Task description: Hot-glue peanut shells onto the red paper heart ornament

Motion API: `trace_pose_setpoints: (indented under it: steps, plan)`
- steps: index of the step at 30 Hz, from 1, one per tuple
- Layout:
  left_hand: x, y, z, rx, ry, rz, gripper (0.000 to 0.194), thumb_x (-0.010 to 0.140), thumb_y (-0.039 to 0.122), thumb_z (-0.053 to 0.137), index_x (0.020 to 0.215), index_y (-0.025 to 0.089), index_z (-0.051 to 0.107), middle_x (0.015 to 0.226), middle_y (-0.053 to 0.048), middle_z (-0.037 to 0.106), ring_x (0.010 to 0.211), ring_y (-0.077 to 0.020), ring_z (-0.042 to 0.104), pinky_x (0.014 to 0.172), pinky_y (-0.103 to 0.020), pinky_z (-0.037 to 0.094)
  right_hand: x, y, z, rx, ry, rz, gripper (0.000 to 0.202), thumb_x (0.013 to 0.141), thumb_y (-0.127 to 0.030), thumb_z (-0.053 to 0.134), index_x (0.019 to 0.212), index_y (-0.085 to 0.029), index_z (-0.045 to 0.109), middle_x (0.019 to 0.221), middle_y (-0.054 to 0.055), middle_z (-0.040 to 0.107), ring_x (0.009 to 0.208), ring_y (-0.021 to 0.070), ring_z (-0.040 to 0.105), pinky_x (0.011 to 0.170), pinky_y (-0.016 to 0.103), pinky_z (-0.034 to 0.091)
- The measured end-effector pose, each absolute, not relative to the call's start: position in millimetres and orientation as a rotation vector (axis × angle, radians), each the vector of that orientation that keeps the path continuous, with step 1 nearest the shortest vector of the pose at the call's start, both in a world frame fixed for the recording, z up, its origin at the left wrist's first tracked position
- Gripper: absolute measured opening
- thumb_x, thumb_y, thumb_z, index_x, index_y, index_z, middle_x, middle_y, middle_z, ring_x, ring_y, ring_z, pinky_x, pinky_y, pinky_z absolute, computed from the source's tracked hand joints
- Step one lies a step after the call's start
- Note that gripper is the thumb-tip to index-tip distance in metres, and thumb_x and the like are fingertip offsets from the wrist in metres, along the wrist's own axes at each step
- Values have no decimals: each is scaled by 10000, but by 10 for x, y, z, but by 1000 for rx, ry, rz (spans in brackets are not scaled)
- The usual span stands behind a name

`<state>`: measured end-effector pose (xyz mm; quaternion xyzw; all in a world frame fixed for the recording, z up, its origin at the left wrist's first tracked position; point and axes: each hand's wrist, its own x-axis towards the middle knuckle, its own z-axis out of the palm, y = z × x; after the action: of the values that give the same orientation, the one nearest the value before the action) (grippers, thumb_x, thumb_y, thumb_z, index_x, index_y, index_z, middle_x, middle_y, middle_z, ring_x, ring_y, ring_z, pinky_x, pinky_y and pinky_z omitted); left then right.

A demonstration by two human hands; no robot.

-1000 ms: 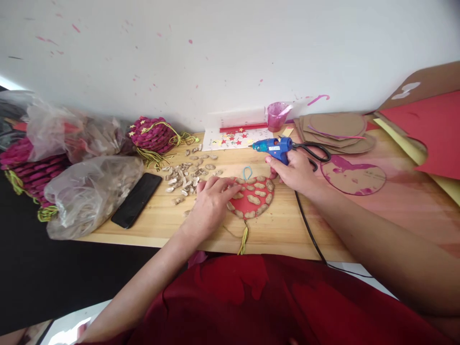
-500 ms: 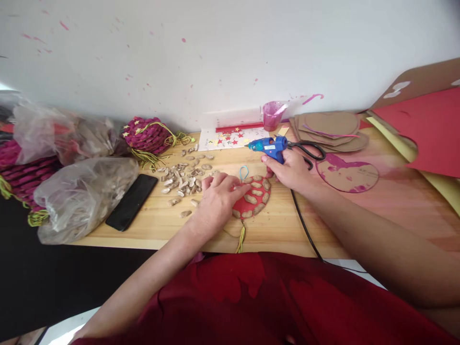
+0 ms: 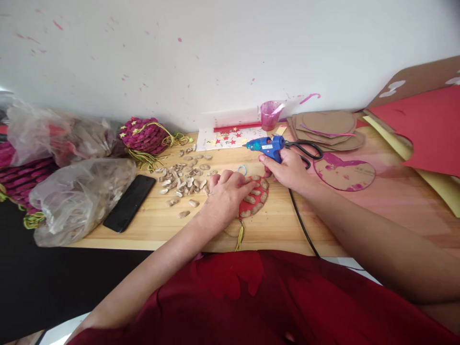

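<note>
Peanut shells are fixed round the edge and across the middle of a red disc (image 3: 246, 207), which has a blue loop at its top and a yellow-green tassel (image 3: 239, 238) below. My left hand (image 3: 224, 195) lies over the disc's left part, palm down, index finger stretched out onto the shells; its hidden underside may cover a shell. In my right hand (image 3: 289, 170) is a blue hot glue gun (image 3: 270, 147), held above the disc's upper right with its nozzle pointing left. Loose peanut shells (image 3: 177, 178) are scattered left of my left hand.
A black phone (image 3: 130, 203) and a plastic bag of shells (image 3: 82, 199) lie left. Behind are a purple woven ball (image 3: 145, 136), a sheet of star stickers (image 3: 230, 139) and a pink cup (image 3: 270, 115). Scissors (image 3: 305, 149), cardboard cutouts (image 3: 325, 125) and the gun's cord (image 3: 300, 221) are right.
My left hand has slid slightly right, covering more of the disc. The glue gun stays in my right hand at nearly the same spot. The whole view has shifted a little.
</note>
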<state>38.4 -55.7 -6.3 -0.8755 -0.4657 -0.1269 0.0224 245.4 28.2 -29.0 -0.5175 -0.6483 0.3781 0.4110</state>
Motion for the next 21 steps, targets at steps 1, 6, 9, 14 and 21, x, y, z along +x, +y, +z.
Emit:
trace_pose_setpoints:
  steps: [1,6,9,14,21]
  plan:
    - [391,-543,-61,-2722,-1442,-374,347,1020,209,550,1310,313,709,1137,-103,684,1058,-294,517,853,-460,345,2454,283,-290,-1306,-1632,949,256,883,-430,680,781,-208,603,595,12,667,422,158,603,390,266,434]
    - [342,-491,-73,-2769,-1473,-385,392,1002,147,542,1311,321,708,1159,-94,694,1067,-281,525,860,-450,336,2461,289,-290,-1319,-1674,888,281,897,-420,666,723,-210,597,574,25,672,470,182,647,437,281,455]
    - [301,-493,-68,-2707,-1537,-554,361,1022,163,520,1296,293,714,1098,-82,717,1024,-251,552,868,-434,331,2460,285,-285,-1315,-1684,894,289,907,-430,655,727,-211,603,565,23,675,500,199,678,461,287,472]
    - [281,-464,0,-2719,-1546,-635,292,1030,386,572,904,231,785,841,-46,728,880,-225,561,864,-422,313,2469,285,-298,-1315,-1702,888,284,921,-444,644,771,-204,620,579,25,689,513,202,691,478,290,485]
    - [220,-372,128,-2738,-1636,-586,320,1037,282,534,793,192,720,791,-41,723,856,-220,560,863,-415,305,2483,316,-383,-1330,-1687,869,287,919,-476,654,909,-190,667,620,34,713,572,223,719,487,291,504]
